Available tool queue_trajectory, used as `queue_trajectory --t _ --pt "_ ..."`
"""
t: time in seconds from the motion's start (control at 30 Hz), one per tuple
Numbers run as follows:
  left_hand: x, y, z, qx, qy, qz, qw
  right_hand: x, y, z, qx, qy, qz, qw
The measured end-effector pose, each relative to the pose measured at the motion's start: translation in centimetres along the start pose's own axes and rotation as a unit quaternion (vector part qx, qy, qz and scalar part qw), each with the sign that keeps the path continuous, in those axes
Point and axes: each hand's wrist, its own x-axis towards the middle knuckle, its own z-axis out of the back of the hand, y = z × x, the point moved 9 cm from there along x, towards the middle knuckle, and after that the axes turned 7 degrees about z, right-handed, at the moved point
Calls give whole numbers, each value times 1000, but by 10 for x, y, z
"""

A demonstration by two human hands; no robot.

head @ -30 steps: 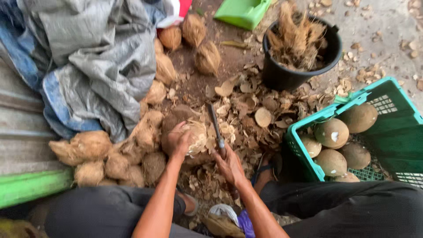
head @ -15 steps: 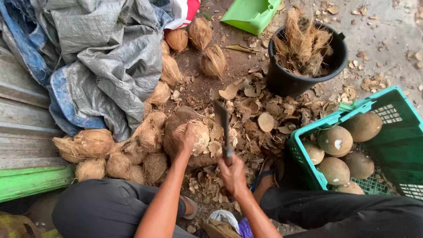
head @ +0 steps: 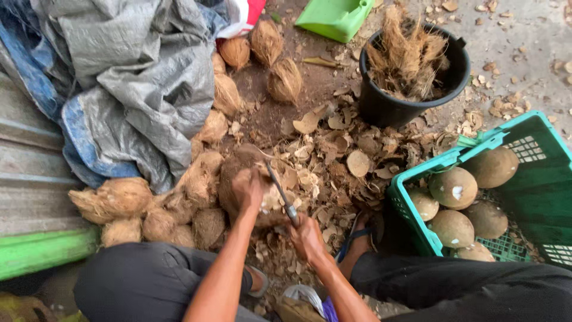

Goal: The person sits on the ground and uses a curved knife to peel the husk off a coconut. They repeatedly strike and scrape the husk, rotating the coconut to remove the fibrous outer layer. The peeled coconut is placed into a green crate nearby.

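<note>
My left hand (head: 249, 188) presses down on a brown husked coconut (head: 233, 172) that rests on the ground between my knees. In my right hand (head: 308, 236) is a long knife (head: 280, 194), its blade slanted up and left against the coconut beside my left fingers. Broken shell chips (head: 333, 149) lie scattered all around the coconut.
A pile of fibrous coconuts (head: 143, 209) sits at the left under a grey tarp (head: 137, 77). A black bucket (head: 411, 83) of husk fibre stands at the upper right. A green crate (head: 524, 197) holds several peeled coconuts. A green scoop (head: 333, 18) lies at the top.
The knife blade has swung down from upright onto the coconut's side. My left hand stays on top of the coconut. The camera view has shifted slightly.
</note>
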Motion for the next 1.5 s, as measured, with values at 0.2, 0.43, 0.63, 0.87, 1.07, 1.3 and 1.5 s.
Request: queue_trajectory --t 0.2,0.43,0.63,0.87,1.07,1.3,1.5 --pt "-11 3 17 262 -39 87 960 -4 2 7 35 -46 -11 998" --pt "-21 -4 6 57 -20 28 998 -1 -14 3 12 -6 -77 997" --pt "1 32 15 205 -73 15 976 -5 -16 -2 61 -10 -59 996" --pt "2 33 17 161 -23 37 986 1 -57 -12 15 57 -114 992" --pt "-1 -2 19 116 -16 -16 993 3 -30 6 37 -1 -90 995" --pt "2 18 23 179 -3 90 980 -4 -49 -29 42 98 -173 979" --pt "15 2 39 174 -62 39 982 -3 -73 -49 21 49 -135 989"
